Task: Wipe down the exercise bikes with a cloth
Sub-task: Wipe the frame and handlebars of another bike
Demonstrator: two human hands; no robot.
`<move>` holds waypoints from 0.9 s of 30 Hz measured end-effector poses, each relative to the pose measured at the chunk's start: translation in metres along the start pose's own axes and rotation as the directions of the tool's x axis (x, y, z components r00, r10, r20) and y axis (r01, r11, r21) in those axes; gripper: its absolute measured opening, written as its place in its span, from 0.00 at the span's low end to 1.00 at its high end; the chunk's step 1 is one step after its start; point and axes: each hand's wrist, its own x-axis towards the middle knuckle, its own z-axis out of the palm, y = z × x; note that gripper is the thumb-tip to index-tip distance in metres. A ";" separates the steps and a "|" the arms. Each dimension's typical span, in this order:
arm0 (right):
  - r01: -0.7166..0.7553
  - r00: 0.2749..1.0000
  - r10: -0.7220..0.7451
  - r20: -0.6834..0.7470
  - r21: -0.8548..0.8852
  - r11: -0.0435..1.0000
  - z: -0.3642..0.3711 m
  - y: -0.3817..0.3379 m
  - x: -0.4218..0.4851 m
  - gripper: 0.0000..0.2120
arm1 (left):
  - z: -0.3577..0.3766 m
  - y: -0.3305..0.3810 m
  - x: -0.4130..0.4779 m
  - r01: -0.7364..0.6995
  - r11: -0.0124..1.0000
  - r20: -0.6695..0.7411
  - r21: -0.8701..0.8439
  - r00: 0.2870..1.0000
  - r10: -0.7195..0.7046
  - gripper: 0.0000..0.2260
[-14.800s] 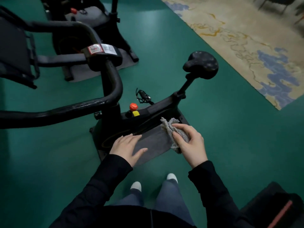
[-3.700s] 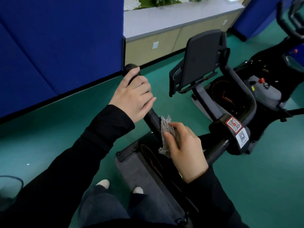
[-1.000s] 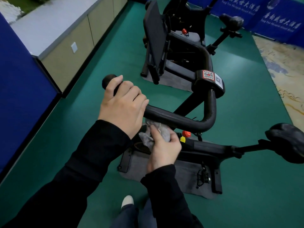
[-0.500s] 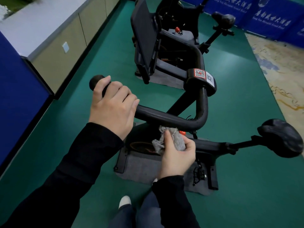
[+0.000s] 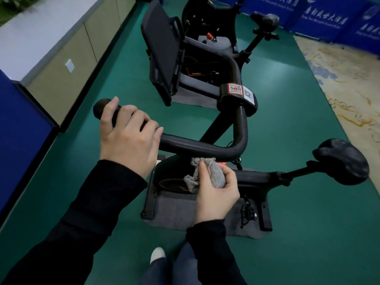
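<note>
Rough grey woven cloth (image 5: pixel 213 173), glossy black handlebar (image 5: pixel 197 146), matt saddle (image 5: pixel 342 161), felt-like grey mat (image 5: pixel 174 208)

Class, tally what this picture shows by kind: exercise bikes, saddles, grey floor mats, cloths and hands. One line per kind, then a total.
Exercise bikes: 2
Saddles: 2
Grey floor mats: 2
Cloths: 1
Hands: 2
Total: 9
</note>
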 end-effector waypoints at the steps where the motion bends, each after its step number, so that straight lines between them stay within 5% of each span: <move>1: 0.006 1.000 -0.007 -0.006 -0.007 1.000 -0.002 -0.001 0.002 0.12 | 0.000 0.005 0.001 0.005 1.000 -0.005 -0.019 1.000 -0.005 0.15; 8: 0.232 0.942 -0.244 -0.230 -0.078 0.970 -0.023 -0.008 0.039 0.12 | 0.015 0.048 -0.006 -0.063 0.982 0.072 -0.175 0.994 0.077 0.14; 16: 0.601 0.790 -0.612 0.023 -0.222 0.768 -0.007 -0.016 0.062 0.10 | 0.025 0.049 -0.008 -0.028 0.986 0.086 -0.162 0.995 0.043 0.13; 19: 0.665 0.740 -0.644 0.195 -0.356 0.656 0.003 -0.012 0.056 0.08 | 0.025 0.048 -0.009 -0.024 0.982 0.079 -0.185 0.996 0.040 0.13; 27: 0.784 0.620 -0.709 0.337 -0.311 0.537 0.019 -0.002 0.030 0.09 | 0.022 0.049 -0.007 -0.008 0.983 0.094 -0.184 0.995 0.026 0.16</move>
